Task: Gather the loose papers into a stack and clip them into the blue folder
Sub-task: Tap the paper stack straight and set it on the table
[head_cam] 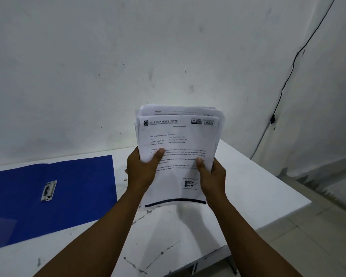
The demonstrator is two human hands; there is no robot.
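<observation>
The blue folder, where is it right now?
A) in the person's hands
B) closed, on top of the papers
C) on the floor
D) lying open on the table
D: the blue folder lies open and flat on the white table, its metal clip showing, while the left hand and right hand hold the papers upright.

top sheet (178, 148) hdr "PT KARSA BUANA LESTARI", "KAN" logo

Bare office corner: white desk (248, 188), scuffed wall (128, 56).
</observation>
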